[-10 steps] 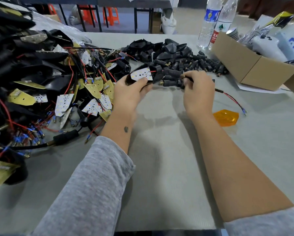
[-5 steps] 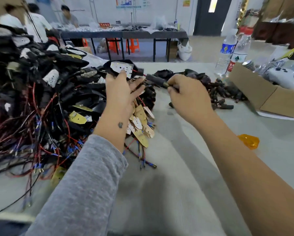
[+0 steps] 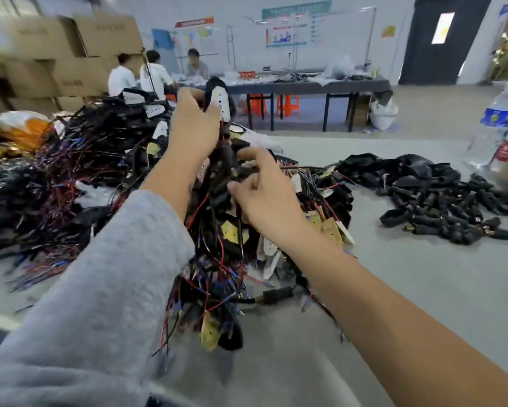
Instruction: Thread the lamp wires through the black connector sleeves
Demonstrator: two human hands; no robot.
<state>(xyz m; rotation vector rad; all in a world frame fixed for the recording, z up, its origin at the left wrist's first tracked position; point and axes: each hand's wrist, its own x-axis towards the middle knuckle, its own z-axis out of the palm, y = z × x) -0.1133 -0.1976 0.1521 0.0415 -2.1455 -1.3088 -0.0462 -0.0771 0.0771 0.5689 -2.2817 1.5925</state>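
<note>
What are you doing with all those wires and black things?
A person is putting lamp parts together at a grey table. The left hand holds up a small white lamp board with its wires hanging down. The right hand pinches a black connector sleeve on those wires, just below. A big tangled pile of wired lamps lies to the left, and loose black sleeves lie to the right.

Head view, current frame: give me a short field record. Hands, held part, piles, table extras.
left hand: raised, gripping a lamp unit with white LED board
right hand: fingers pinching a black connector sleeve below the lamp
wire state: cannot tell if threaded, blurred
left pile: tangled lamps with red and black wires
right pile: loose black sleeves
extras: water bottles at right edge
</note>
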